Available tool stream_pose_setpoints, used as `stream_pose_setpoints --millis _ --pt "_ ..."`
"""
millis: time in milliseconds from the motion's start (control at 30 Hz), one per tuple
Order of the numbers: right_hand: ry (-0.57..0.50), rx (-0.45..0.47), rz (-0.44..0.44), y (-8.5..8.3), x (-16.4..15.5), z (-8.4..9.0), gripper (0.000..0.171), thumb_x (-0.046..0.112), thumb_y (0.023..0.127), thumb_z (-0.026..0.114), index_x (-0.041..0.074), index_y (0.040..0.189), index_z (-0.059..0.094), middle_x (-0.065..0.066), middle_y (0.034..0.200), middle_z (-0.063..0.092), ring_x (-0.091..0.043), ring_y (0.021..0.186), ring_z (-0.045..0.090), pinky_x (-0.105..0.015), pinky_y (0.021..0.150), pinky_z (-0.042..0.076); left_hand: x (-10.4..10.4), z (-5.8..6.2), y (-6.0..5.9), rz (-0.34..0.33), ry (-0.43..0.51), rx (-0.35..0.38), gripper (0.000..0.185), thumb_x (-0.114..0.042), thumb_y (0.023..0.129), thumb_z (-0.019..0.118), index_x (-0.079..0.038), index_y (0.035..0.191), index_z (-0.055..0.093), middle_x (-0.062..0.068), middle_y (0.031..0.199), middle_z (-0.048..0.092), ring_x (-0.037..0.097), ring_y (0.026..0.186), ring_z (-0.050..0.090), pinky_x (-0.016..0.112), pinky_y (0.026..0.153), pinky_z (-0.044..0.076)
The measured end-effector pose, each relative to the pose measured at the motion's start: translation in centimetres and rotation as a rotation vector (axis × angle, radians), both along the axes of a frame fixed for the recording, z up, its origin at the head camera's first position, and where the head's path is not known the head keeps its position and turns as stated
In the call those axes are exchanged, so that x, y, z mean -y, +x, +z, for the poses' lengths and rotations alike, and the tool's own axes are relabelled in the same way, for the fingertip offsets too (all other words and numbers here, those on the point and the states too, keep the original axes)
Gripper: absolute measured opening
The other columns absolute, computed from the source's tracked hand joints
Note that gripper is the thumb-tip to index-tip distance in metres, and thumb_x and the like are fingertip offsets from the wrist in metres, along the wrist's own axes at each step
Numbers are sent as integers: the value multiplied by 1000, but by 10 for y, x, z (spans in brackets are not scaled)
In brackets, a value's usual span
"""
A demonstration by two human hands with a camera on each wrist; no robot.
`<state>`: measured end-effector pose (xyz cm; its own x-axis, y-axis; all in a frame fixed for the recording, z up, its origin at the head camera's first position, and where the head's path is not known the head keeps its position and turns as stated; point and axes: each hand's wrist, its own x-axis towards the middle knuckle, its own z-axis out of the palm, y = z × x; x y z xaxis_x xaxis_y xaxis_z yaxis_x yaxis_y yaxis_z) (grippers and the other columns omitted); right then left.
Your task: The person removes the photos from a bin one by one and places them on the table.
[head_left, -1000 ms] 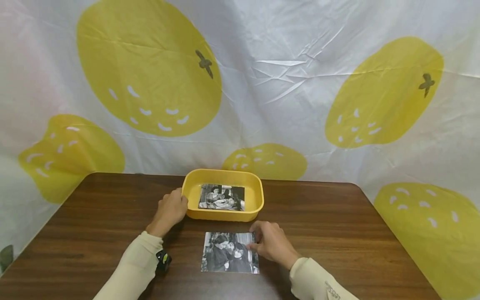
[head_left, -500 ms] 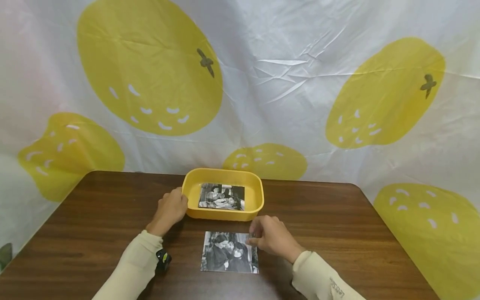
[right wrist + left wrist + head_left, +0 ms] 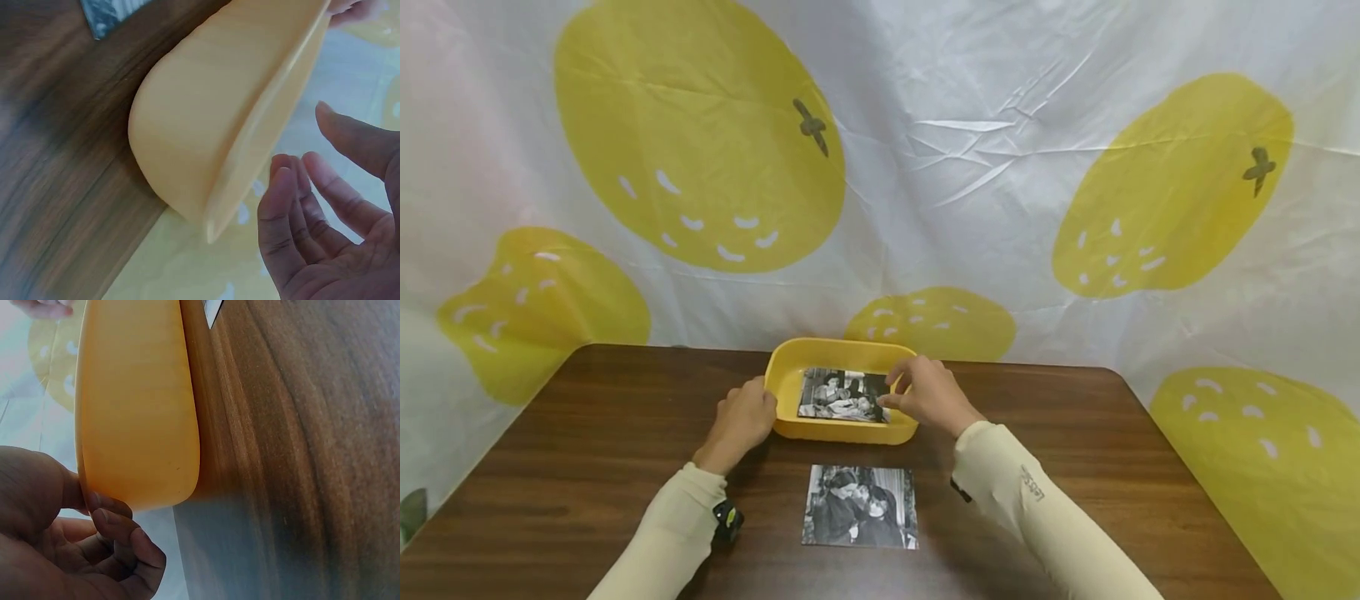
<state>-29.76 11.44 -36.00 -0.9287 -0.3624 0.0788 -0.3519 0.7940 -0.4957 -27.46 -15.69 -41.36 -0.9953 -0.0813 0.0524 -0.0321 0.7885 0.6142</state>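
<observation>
A yellow rectangular tub [image 3: 838,432] stands near the table's back edge, with a stack of black-and-white photos [image 3: 838,395] lying inside. My left hand [image 3: 741,423] pinches the tub's left rim between thumb and fingers, which the left wrist view shows close up. Over the tub's right end is my right hand [image 3: 934,395], its fingertips right at the photos' right edge in the head view. In the right wrist view, the thumb and loosely bent fingers [image 3: 278,219] stand apart with nothing between them. Another black-and-white photo [image 3: 859,507] lies flat on the table in front of the tub.
The dark wood-grain table [image 3: 647,400] ends just behind the tub. A white curtain [image 3: 955,208] printed with yellow fruit hangs behind it and around the sides.
My right hand has left the right edge of the photo on the table and moved up and forward over the tub. That photo stays where it was; my left hand keeps its hold.
</observation>
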Motion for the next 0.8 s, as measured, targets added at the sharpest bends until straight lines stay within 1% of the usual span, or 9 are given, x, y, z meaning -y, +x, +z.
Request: stream_pose_setpoints --millis 100,200,267,367,433,567,633,700,800 --pt "30 29 19 -13 10 -8 34 26 84 84 3 108 73 -10 99 72 -25 88 66 -49 89 50 0 -1 1 6 5 6 27 -11 101 42 5 111 60 14 83 57 30 75 55 48 71 47" --pt "69 46 38 -23 20 -18 43 26 83 85 -3 111 71 -17 109 71 -30 97 67 -47 91 51 0 -2 3 9 8 1 25 -11 101 42 4 109 60 13 83 57 30 76 55 48 71 47" --pt "95 56 57 -28 26 -25 41 27 81 86 -4 104 72 -17 102 72 -30 91 67 -45 85 52 -1 -2 4 6 10 -10 24 -11 101 42 3 107 60 13 81 56 30 75 55 49 70 47" --pt "132 53 75 -31 31 -34 33 29 80 88 2 87 71 -8 82 68 -23 75 61 -36 71 50 -1 -3 4 -3 16 -30 24 -11 100 42 3 105 61 12 78 55 29 73 54 50 70 47" --pt "160 35 101 -32 32 -39 35 29 79 88 7 70 63 0 63 55 -18 61 48 -31 61 41 -2 -3 4 -7 18 -33 24 -10 100 42 3 105 61 11 76 54 28 72 54 49 68 47" --pt "204 20 146 -35 32 -46 46 29 82 85 11 59 49 6 54 33 -12 53 30 -27 54 29 -3 -2 3 -6 18 -13 25 -10 100 42 4 108 60 11 77 54 28 72 54 45 67 47" --pt "189 34 149 -38 33 -47 43 28 81 86 11 60 53 7 55 38 -11 53 33 -27 54 31 -3 -2 3 -4 11 -18 25 -10 100 42 4 108 61 12 78 55 28 72 54 46 68 47" --pt "166 46 128 -40 34 -46 35 28 78 89 8 67 62 5 61 49 -13 57 42 -29 58 39 -2 -1 3 -3 10 -14 25 -11 100 42 4 110 61 12 79 56 29 73 55 47 68 47" --pt "169 35 77 -46 35 -47 39 30 71 93 5 88 70 -2 82 65 -20 76 59 -35 74 50 -2 0 3 -3 19 -8 25 -10 101 42 4 110 60 12 78 55 28 72 54 45 66 47"
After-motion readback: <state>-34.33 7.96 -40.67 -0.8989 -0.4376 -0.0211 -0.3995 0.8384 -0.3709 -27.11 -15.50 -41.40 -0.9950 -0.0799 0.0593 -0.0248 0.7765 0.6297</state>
